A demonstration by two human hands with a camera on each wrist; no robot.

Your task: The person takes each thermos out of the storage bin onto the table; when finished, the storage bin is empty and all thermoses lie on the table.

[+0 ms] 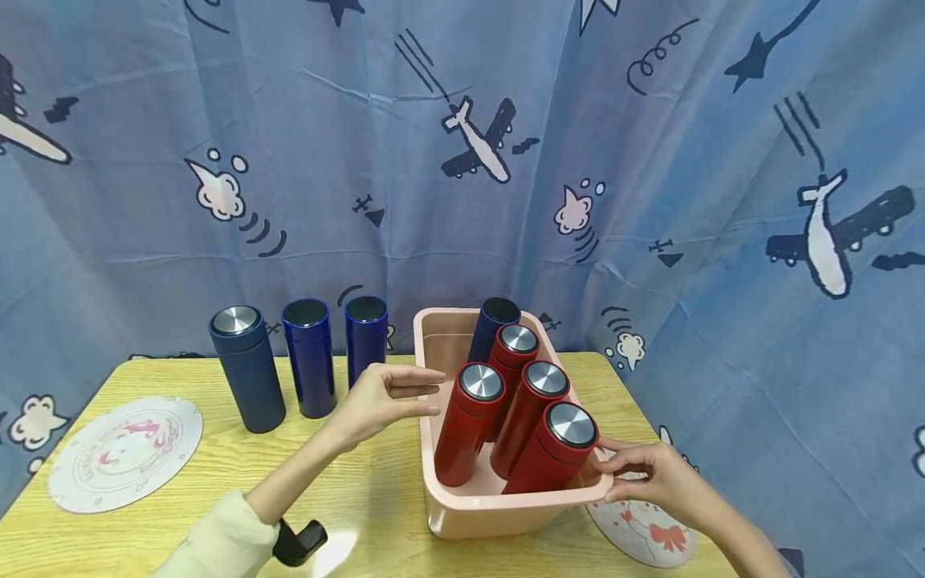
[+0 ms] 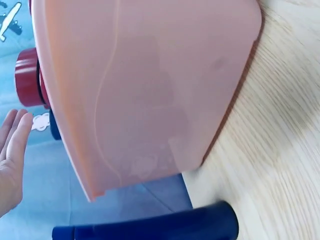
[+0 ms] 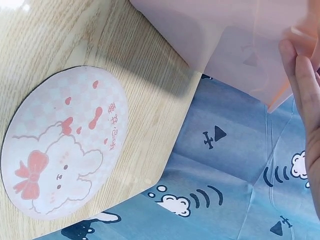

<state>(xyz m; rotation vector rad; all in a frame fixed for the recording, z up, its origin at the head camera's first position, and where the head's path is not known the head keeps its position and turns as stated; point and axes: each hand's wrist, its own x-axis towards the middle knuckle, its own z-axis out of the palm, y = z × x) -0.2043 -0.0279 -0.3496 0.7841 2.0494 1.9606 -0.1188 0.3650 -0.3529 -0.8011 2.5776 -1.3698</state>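
A pink plastic bin (image 1: pixel 462 514) stands on the table with several red thermos bottles (image 1: pixel 457 437) and a dark blue thermos bottle (image 1: pixel 482 341) inside. The red ones have silver lids and lean a little. My left hand (image 1: pixel 376 405) hovers over the bin's left rim, its fingers extended towards the nearest red bottle and nothing held. At the front right corner, my right hand (image 1: pixel 654 474) pinches the bin's rim between fingers and thumb. In the right wrist view, fingertips (image 3: pixel 305 75) lie against the bin's pink wall (image 3: pixel 235 50).
Left of the bin stand a matte navy thermos (image 1: pixel 253 381) and two glossy blue thermoses (image 1: pixel 311 369). A round white mat (image 1: pixel 126 453) lies at the left, and a round bunny mat (image 3: pixel 65 145) at the right. A patterned blue curtain (image 1: pixel 347 160) hangs behind the table.
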